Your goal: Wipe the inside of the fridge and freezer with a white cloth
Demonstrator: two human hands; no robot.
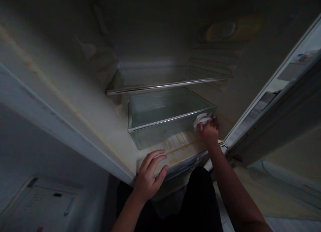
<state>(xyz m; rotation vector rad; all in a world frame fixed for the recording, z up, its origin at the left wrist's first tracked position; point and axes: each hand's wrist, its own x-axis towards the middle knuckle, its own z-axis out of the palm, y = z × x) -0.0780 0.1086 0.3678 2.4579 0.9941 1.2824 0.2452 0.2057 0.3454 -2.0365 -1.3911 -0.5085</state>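
My right hand (210, 131) is closed around a crumpled white cloth or tissue (201, 119), held against the right front corner of a clear drawer (160, 130). That drawer sits in the bottom of a fridge, below a shelf with a shiny front rail (170, 86). My left hand (150, 175) is over the left part of the fridge's front sill (180, 153), fingers spread with nothing in them. Whether its fingertips touch the sill I cannot tell. Brownish stains show along the sill.
The open fridge door (278, 135) stands on the right, close to my right forearm. On the left runs the fridge's side edge (75, 111), with yellowish stains. A yellowish lamp or control housing (223, 30) juts from the upper right wall. My knees (200, 195) are just below the sill.
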